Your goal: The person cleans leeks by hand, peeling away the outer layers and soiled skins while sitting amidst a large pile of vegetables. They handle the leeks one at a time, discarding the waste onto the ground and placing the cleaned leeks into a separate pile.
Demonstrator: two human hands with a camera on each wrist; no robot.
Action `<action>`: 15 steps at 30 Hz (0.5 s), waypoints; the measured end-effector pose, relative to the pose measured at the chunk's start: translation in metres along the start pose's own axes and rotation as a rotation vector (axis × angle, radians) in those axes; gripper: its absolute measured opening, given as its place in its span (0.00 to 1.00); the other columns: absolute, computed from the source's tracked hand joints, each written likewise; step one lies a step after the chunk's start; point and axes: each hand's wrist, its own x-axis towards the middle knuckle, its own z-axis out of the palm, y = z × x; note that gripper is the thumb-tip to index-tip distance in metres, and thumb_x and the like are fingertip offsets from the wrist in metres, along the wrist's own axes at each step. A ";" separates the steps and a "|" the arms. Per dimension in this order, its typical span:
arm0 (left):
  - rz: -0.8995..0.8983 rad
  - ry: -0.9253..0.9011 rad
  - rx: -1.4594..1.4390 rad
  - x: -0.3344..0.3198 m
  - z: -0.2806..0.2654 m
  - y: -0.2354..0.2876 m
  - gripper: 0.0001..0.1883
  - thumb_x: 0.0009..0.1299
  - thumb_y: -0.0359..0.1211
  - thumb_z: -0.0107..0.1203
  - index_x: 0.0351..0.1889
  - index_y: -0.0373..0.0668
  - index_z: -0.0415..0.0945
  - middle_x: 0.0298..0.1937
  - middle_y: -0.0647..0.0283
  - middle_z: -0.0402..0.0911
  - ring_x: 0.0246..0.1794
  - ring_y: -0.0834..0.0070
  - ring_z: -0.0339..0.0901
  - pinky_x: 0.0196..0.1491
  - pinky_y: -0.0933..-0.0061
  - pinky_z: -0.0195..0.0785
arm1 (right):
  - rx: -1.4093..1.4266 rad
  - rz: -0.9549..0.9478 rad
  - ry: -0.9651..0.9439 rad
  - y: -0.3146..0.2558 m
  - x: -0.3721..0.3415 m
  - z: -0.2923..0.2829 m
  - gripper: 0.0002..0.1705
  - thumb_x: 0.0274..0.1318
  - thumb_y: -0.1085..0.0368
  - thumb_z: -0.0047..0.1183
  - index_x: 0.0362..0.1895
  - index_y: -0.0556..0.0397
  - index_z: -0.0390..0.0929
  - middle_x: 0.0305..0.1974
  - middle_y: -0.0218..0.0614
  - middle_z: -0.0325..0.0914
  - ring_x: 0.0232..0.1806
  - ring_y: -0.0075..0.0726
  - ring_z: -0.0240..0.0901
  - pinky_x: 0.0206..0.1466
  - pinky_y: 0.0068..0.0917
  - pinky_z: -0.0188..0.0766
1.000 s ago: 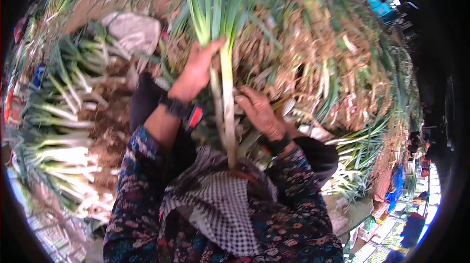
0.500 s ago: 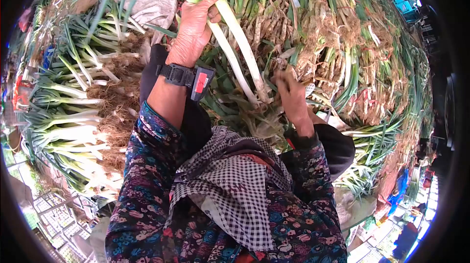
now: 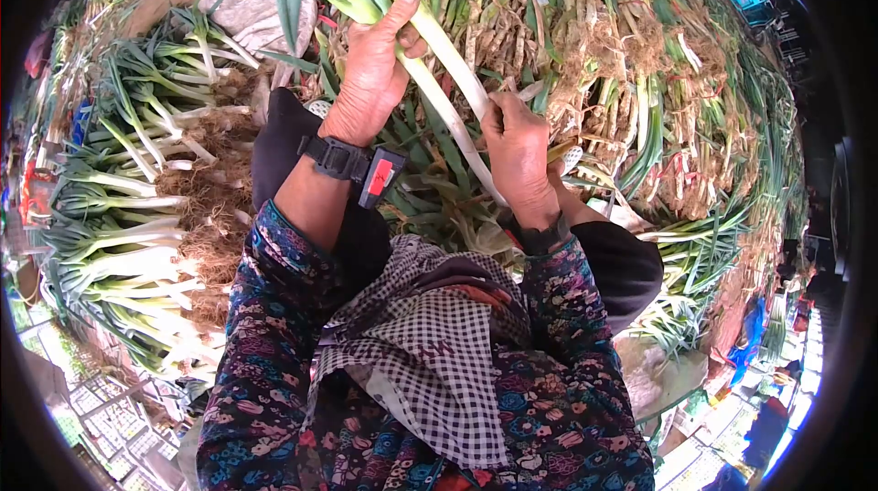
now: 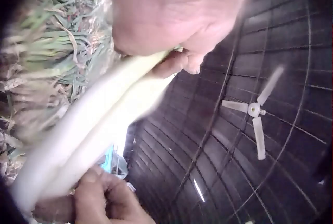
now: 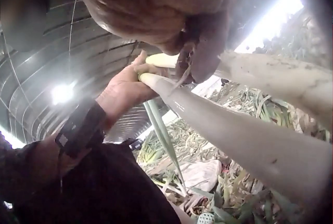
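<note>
My left hand [image 3: 370,75] grips two large green onions just below where their leaves fan out, its thumb lying across the stalks. One long white stalk [image 3: 448,57] runs down to my right hand [image 3: 519,157]; the second stalk [image 3: 445,113] slants below it and passes behind that hand. The right fingers are curled at the first stalk's lower part. From between the right thumb and fingers hangs a thin strip of skin [image 5: 183,75] in the right wrist view. Both white stalks [image 4: 86,125] cross the left wrist view, right fingertips against their lower part.
Green onions with brown roots [image 3: 215,180] lie in a row at the left. Unpeeled bundles [image 3: 604,61] are heaped ahead and right, with more peeled-looking ones [image 3: 686,281] at right. A whitish sack [image 3: 261,20] lies ahead left. Loose leaves [image 3: 430,189] lie between the knees.
The two green onions have swung from nearly upright to slanting, leaves toward upper left. My right hand moved off the stalks, then came back and now pinches at one of them.
</note>
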 end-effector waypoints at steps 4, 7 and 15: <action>-0.011 -0.021 0.015 -0.003 0.001 -0.003 0.10 0.66 0.33 0.63 0.39 0.42 0.72 0.30 0.71 0.72 0.21 0.86 0.61 0.21 0.83 0.56 | 0.003 0.121 -0.076 0.000 0.001 -0.003 0.05 0.57 0.72 0.53 0.35 0.60 0.72 0.27 0.42 0.75 0.24 0.34 0.78 0.28 0.31 0.73; 0.006 -0.048 0.014 0.000 0.000 0.001 0.11 0.66 0.33 0.62 0.40 0.41 0.72 0.33 0.64 0.77 0.21 0.86 0.62 0.21 0.83 0.57 | 0.724 0.800 -0.145 0.001 0.006 -0.016 0.02 0.61 0.71 0.48 0.37 0.57 0.71 0.27 0.35 0.74 0.26 0.31 0.76 0.29 0.32 0.73; 0.178 0.048 0.081 0.018 -0.016 0.030 0.14 0.68 0.34 0.60 0.44 0.40 0.69 0.38 0.51 0.81 0.22 0.86 0.64 0.24 0.85 0.62 | -0.264 0.274 -0.407 0.075 -0.089 -0.052 0.14 0.61 0.62 0.48 0.40 0.62 0.67 0.28 0.51 0.76 0.31 0.49 0.78 0.35 0.43 0.73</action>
